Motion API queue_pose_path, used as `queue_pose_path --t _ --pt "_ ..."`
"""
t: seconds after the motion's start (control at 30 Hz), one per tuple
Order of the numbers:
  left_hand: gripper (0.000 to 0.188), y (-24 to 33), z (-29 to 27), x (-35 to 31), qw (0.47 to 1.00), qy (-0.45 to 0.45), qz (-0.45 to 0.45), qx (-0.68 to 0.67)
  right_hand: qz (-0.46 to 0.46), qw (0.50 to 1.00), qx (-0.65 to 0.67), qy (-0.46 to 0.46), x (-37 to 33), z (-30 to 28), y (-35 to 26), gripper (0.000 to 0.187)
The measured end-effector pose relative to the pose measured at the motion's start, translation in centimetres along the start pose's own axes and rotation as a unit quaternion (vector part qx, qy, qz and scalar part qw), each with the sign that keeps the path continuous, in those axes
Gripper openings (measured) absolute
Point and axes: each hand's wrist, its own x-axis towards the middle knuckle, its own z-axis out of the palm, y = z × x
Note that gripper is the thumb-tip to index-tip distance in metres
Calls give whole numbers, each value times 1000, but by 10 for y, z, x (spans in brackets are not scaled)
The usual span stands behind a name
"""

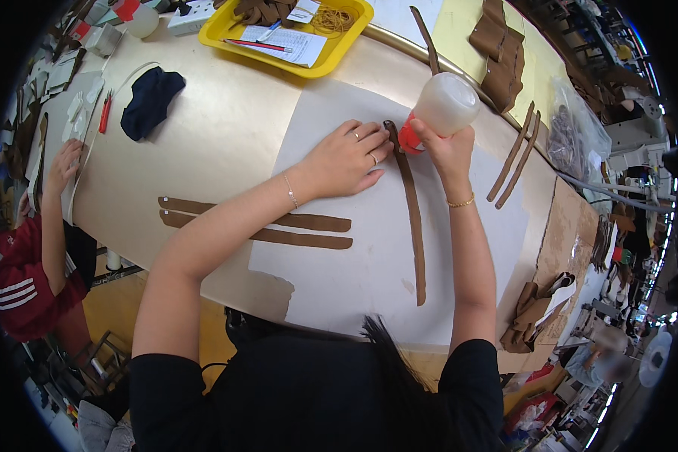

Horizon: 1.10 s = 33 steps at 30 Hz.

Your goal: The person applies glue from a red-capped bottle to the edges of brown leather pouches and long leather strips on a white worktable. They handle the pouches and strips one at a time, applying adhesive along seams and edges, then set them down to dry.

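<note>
My right hand [452, 154] grips a translucent squeeze bottle [448, 104] with a red cap, tilted so the cap points down at a long brown strip [411, 215]. The upper end of this strip is dark and lies close to the cap. My left hand [343, 162] rests on the pale sheet [369, 286] with its fingers stretched toward that end, their tips touching or beside it. Two more brown strips lie side by side left of it, an upper strip [313, 221] and a lower strip [305, 238], both partly covered by my left forearm.
A yellow tray [313, 73] with papers, pens and brown pieces stands at the far edge. A dark blue cloth [151, 103] and a red-handled tool [105, 113] lie left. Two short strips [518, 160] and brown pieces [499, 56] are right. A co-worker's hand [64, 164] is at left.
</note>
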Motion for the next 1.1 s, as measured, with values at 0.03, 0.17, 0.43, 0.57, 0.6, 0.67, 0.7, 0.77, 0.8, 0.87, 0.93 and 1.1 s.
queue_pose_path --t 0.03,0.17,0.43,0.57,0.6,0.67,0.7,0.77,0.8,0.87,0.93,1.1 --pt "43 0 0 0 1000 -2 0 1 9 1000 8 0 -3 -1 0 37" --pt "43 1 -1 1 1000 -6 1 2 24 1000 7 -1 -18 -9 -2 36" --pt "41 1 0 1 1000 3 7 10 14 1000 -22 1 -48 -24 -6 36" --pt "41 2 1 0 1000 6 11 21 12 1000 -7 -2 -65 -31 -4 47" --pt "41 2 0 0 1000 5 11 22 18 1000 -8 -6 -69 -34 -4 47" --pt "40 2 0 -1 1000 3 10 26 23 1000 -5 -1 -77 -37 -6 43" --pt "40 2 0 -1 1000 2 9 28 22 1000 -1 8 -80 -37 -8 38" --pt "40 2 1 -1 999 -1 12 34 18 1000 4 19 -86 -38 -12 34" --pt "40 2 1 -1 999 -3 13 37 15 1000 4 21 -89 -40 -13 35" --pt "39 3 1 -1 999 -5 14 47 8 1000 5 24 -96 -42 -13 35" --pt "39 3 1 -2 998 -7 14 56 2 1000 3 27 -104 -44 -9 36" --pt "39 3 2 -2 997 -16 16 67 1 1000 -1 19 -120 -50 -17 38"
